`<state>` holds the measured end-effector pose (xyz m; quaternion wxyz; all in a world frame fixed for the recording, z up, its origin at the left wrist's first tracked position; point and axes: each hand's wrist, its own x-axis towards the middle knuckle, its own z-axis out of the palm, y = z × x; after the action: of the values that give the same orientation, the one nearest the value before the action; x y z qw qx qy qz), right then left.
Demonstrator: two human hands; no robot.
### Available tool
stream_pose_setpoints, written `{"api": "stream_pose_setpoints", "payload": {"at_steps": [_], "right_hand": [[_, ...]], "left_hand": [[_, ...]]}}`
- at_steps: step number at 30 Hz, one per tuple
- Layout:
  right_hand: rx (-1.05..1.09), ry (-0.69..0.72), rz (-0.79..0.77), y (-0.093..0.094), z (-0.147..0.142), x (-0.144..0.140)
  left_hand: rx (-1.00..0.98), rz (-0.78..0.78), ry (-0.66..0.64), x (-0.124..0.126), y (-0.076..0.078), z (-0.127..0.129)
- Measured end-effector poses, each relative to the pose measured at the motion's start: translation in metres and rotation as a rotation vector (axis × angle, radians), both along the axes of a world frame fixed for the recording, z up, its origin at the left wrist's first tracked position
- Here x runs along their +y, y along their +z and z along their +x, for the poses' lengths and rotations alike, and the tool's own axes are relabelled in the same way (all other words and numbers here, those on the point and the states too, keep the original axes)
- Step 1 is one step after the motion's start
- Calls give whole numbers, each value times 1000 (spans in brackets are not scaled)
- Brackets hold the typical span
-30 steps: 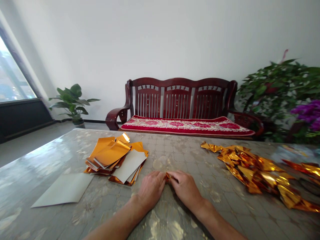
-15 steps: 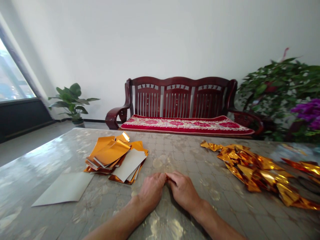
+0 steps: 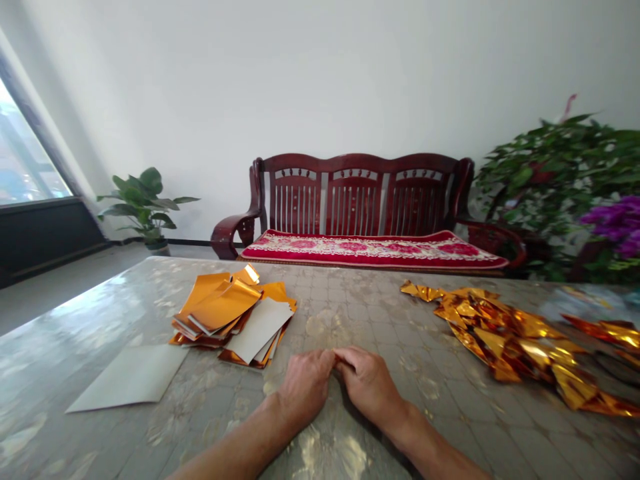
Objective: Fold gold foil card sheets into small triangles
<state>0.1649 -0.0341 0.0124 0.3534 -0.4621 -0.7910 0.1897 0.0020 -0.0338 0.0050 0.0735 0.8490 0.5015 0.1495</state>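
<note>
Above the near middle of the patterned table (image 3: 370,307), my left hand (image 3: 307,383) and my right hand (image 3: 367,383) meet at the fingertips. Both have their fingers closed in a pinch; whatever lies between them is covered by the fingers. Just beyond my left hand is a loose pile of orange-gold foil paper sheets (image 3: 225,307), some showing a pale back side. One pale sheet (image 3: 130,377) lies apart, left of the pile. Off to the right of my right hand sits a heap of crumpled, folded gold foil pieces (image 3: 505,333).
Clear plastic wrapping (image 3: 585,303) and a dark looped item (image 3: 617,367) lie by the foil heap at the right. Behind the table stands a wooden bench (image 3: 355,193) with a red cushion (image 3: 375,247). Plants (image 3: 143,200) stand at both sides.
My hands stay together in nearly the same place, with only a slight shift of the fingers. The pile, the pale sheet and the foil heap have not moved.
</note>
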Motion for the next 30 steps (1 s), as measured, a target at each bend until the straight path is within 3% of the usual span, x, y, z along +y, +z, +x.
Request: {"api": "stream_pose_setpoints", "payload": {"at_steps": [6,10,17,23,30], "right_hand": [[-92,-30,45,3,12,9],[-132,44,115,3,18,13],[-157,120,198,2,21,15],[-133,137,169,0,25,19],[-189,135,230,3,31,23]], "left_hand": [[-108,40,95,14,6,-12],[-275,66,95,18,3,-17],[-376,227,-113,13,5,-16],[-328,196,-122,18,3,-21],[-426,78,-68,25,-8,-26]]}}
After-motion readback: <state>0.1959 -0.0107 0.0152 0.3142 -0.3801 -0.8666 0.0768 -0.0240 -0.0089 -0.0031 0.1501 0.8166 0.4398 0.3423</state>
